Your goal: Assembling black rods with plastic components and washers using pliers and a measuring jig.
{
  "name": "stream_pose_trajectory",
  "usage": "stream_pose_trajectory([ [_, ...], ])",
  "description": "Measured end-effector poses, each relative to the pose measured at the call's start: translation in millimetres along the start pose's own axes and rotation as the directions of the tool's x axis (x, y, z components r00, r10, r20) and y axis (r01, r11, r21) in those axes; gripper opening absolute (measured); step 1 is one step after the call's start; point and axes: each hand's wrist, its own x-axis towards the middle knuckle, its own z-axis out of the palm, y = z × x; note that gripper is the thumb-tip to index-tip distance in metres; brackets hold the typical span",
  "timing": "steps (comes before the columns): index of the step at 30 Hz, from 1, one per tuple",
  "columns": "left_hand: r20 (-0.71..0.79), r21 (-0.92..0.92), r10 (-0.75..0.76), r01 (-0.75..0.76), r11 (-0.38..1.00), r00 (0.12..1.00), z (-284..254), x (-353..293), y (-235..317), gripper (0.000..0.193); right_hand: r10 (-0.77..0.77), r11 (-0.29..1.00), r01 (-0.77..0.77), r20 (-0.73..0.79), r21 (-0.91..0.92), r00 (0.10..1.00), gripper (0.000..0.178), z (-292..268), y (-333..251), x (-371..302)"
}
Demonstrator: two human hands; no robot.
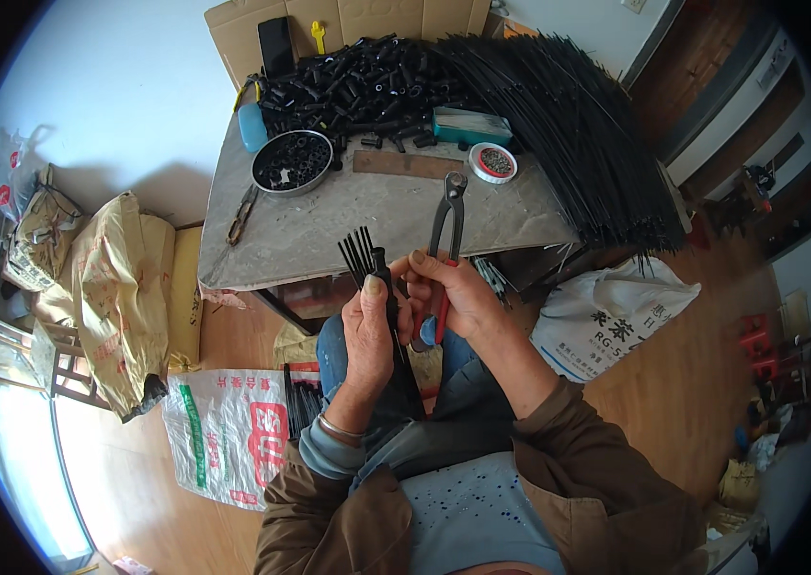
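Observation:
My left hand (367, 340) is closed around a bunch of thin black rods (355, 251), which stick up past the fingers and run down between my knees. A short black tubular piece (380, 261) stands beside the rods at the thumb. In my right hand (470, 299) are end-cutting pincers (451, 216) with red handles, their dark jaws pointing up over the table edge. The right thumb and fingertips come close to the tubular piece; whether they touch it I cannot tell. Both hands are above my lap, in front of the table (329, 225).
On the table lie a heap of black tubular parts (367, 86), a bowl of black rings (292, 163), a teal box (472, 126), a round dish of small metal pieces (493, 163), a rusty flat bar (405, 164) and long black rods (578, 134). Sacks (606, 311) lie around.

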Motion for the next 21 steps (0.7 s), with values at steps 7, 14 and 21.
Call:
stream_pose_trajectory([
  [7,0.018,0.025,-0.032,0.032,0.999,0.999,-9.1,5.2,-7.7,0.066,0.059,0.996,-0.060,0.022,0.071,0.998,0.031,-9.0,9.5,6.2],
  [14,-0.006,0.000,-0.032,0.032,0.999,0.999,-6.6,5.6,-9.2,0.065,0.107,0.986,-0.103,-0.029,0.128,0.994,0.027,-12.0,10.3,9.8],
  [21,-0.153,0.030,-0.007,0.012,0.999,0.988,-3.2,4.2,-8.1,0.049,0.057,0.982,-0.048,-0.045,0.184,0.997,0.013,-5.4,4.6,4.4],
])
